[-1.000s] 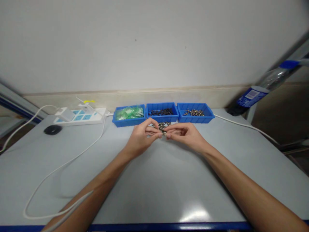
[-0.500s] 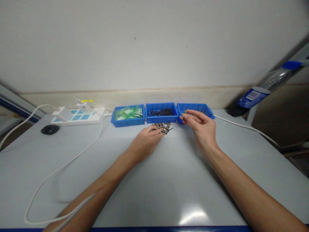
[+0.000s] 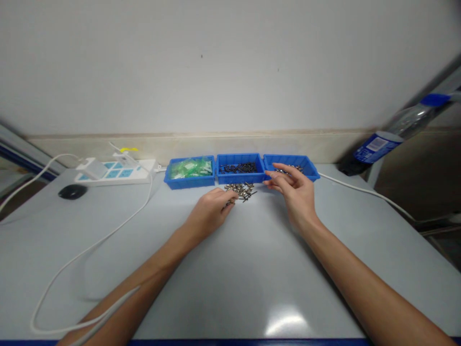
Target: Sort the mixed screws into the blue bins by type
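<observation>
A loose pile of small metal screws (image 3: pixel 245 191) lies on the table in front of the middle bin. My left hand (image 3: pixel 211 210) is at the pile's left edge, thumb and fingers pinched together on what looks like a screw, mostly hidden by the fingers. My right hand (image 3: pixel 297 194) hovers at the front edge of the right blue bin (image 3: pixel 310 169), its fingers apart and nothing visible between them. Silvery screws show inside that bin, partly covered by the hand. Dark screws (image 3: pixel 239 167) fill the bottom of the middle blue bin (image 3: pixel 240 178).
The left blue bin (image 3: pixel 190 183) contains green and clear plastic packets. A white power strip (image 3: pixel 140 179) with plugs and a black mouse (image 3: pixel 73 191) sit at the left. A white cable (image 3: pixel 90 246) loops over my left forearm. A soda bottle (image 3: pixel 378 146) leans at the right.
My right hand has opened from its pinch, releasing the small piece at the right bin, and moved slightly left and nearer. My left hand has drawn left and closed its fingers at the pile.
</observation>
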Demonstrator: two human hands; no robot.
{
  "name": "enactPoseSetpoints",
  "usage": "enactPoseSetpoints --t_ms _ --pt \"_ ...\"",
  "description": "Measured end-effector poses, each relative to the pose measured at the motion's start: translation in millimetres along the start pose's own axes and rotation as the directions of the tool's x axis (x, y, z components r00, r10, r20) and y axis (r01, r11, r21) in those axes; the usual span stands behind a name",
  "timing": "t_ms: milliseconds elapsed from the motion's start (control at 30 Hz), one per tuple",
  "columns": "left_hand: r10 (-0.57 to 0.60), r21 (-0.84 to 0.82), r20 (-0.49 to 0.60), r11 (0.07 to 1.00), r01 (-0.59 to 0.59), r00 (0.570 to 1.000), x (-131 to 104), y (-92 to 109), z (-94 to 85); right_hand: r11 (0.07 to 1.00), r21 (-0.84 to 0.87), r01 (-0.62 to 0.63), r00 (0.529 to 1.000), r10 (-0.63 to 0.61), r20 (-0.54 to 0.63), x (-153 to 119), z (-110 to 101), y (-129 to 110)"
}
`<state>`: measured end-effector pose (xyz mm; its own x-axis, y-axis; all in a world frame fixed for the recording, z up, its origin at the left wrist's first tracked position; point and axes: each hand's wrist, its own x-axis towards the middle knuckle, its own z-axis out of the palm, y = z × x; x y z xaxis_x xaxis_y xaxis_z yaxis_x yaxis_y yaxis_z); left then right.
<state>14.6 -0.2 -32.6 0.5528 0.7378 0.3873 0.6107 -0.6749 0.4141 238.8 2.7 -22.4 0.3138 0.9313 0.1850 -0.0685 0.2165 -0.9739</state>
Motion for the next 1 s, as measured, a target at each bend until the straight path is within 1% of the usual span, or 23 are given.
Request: enactPoseSetpoints --t_ms 100,167,233,300,367,400,467,600,667,733,800,833,867,900,933,967,1000 --pt "-0.058 -0.167 -0.081 0.985 0.044 0.995 2 4 -3.3 1.0 -0.03 0.006 0.997 -0.003 0.076 -1 0 0" --pt "-0.115 -0.335 -0.12 0.94 0.069 0.986 4 7 -6.3 0.998 -0.07 0.003 0.982 0.01 0.187 -3 1 -2" --pt "-0.192 -0.518 -0.123 0.849 0.102 0.974 6 9 -9.4 0.994 -0.105 -0.019 0.945 0.052 0.324 -6 2 -3" --pt "-0.273 -0.664 -0.073 0.731 0.157 0.959 7 10 -12.3 0.992 -0.108 -0.069 0.89 0.11 0.442 -10 4 -5" --pt "-0.327 -0.743 -0.004 0.633 0.217 0.945 8 11 -14.5 0.986 -0.092 -0.137 0.841 0.165 0.515 -13 6 -6" --pt "-0.343 -0.761 0.026 0.603 0.241 0.939 8 11 -15.3 0.983 -0.08 -0.168 0.824 0.184 0.535 -14 7 -6" --pt "-0.363 -0.775 0.057 0.571 0.27 0.93 8 11 -16.0 0.976 -0.054 -0.209 0.81 0.204 0.55 -16 9 -5" --pt "-0.378 -0.786 0.069 0.55 0.284 0.923 9 13 -14.2 0.97 0.007 -0.242 0.828 0.202 0.524 -17 11 -2" --pt "-0.379 -0.79 0.067 0.545 0.28 0.923 8 15 -12.6 0.959 0.03 -0.281 0.83 0.227 0.509 -18 11 -1" --pt "-0.378 -0.794 0.053 0.546 0.269 0.924 8 18 -11.7 0.942 0.043 -0.334 0.818 0.267 0.509 -19 11 -1" --pt "-0.365 -0.783 0.023 0.572 0.244 0.931 8 19 -12.4 0.926 0.047 -0.375 0.803 0.299 0.515 -20 12 -1" --pt "-0.348 -0.757 0.0 0.612 0.228 0.937 7 19 -13.6 0.923 0.046 -0.383 0.803 0.308 0.511 -20 12 -2" --pt "-0.318 -0.704 -0.028 0.679 0.207 0.948 7 19 -15.4 0.923 0.046 -0.381 0.811 0.31 0.496 -20 12 -2" --pt "-0.265 -0.615 -0.055 0.769 0.177 0.963 6 17 -17.6 0.928 0.049 -0.369 0.829 0.305 0.469 -19 12 -2" --pt "-0.192 -0.492 -0.069 0.86 0.134 0.979 5 14 -20.1 0.938 0.058 -0.341 0.859 0.286 0.425 -18 12 -3" --pt "-0.105 -0.341 -0.063 0.937 0.078 0.992 4 11 -22.6 0.953 0.072 -0.295 0.9 0.251 0.357 -16 11 -3" --pt "-0.014 -0.196 -0.027 0.981 0.008 1.0 3 8 -24.8 0.969 0.088 -0.231 0.943 0.201 0.267 -14 10 -2"
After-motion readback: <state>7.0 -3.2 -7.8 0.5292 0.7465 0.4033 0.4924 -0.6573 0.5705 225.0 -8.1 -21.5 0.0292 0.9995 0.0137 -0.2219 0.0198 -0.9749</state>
